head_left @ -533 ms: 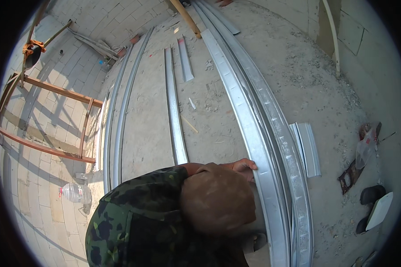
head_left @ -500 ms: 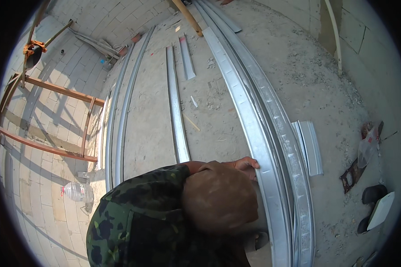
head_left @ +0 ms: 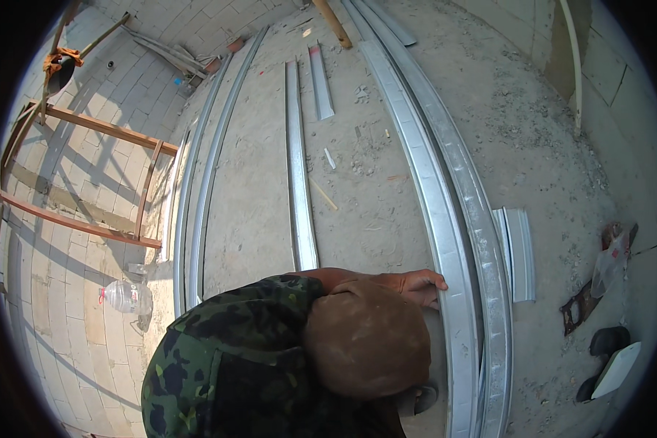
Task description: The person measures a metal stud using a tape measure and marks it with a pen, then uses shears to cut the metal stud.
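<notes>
Neither my left hand nor my right hand is in view. A person in a camouflage shirt and brown cap bends over at the lower middle. That person's hand rests at the left edge of a long galvanised metal channel, its lower arm partly hidden by the cap. Another long channel lies alongside on the right, with shorter stacked profiles beyond it. A single channel runs up the middle of the concrete floor, and a short piece lies beside its far end.
Two long rails lie along the left. A wooden frame stands against the block wall with a plastic water jug below. At right are a handsaw, a plastic bag and a white board. A wooden pole reaches the floor at top.
The view has turned slightly, so the far floor and rails sit further right. The person's cap and hand appear a little further right, the hand still at the channel's edge.
</notes>
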A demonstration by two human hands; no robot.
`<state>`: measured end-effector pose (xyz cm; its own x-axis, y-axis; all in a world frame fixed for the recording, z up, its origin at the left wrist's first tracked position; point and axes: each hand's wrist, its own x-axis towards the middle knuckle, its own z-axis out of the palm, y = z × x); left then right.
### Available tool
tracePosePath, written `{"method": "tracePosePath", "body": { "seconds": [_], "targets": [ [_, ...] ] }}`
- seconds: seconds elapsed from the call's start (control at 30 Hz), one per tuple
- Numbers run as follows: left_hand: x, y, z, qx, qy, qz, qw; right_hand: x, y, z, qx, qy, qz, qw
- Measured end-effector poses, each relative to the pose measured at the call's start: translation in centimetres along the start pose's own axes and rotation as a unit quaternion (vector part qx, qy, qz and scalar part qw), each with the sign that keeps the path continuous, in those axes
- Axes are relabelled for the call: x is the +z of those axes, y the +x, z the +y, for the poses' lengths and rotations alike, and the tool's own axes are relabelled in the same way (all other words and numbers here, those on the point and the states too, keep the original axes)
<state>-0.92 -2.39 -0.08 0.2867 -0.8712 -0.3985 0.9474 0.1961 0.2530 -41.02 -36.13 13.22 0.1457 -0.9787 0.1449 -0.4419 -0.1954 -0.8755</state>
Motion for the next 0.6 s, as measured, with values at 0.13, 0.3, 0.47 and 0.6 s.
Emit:
{"method": "tracePosePath", "body": {
  "seconds": [0.13,0.3,0.47,0.6],
  "targets": [
    [-0.2,0.4,0.1,-0.001,0.023,0.020,1.000,2.1,-1.7,-2.1,-0.010,-0.021,-0.040,0.999],
    [0.3,0.4,0.8,-0.042,0.062,0.020,0.997,4.0,-3.7,-3.7,-0.094,-0.116,-0.075,0.986],
    [0.7,1.4,0.8,-0.065,0.104,0.063,0.990,6.1,-6.5,-6.8,0.080,0.081,-0.027,0.993],
    [1.3,1.2,0.9,-0.059,0.118,0.059,0.989,7.3,-7.9,-8.6,0.198,0.110,-0.018,0.974]
  ]
}}
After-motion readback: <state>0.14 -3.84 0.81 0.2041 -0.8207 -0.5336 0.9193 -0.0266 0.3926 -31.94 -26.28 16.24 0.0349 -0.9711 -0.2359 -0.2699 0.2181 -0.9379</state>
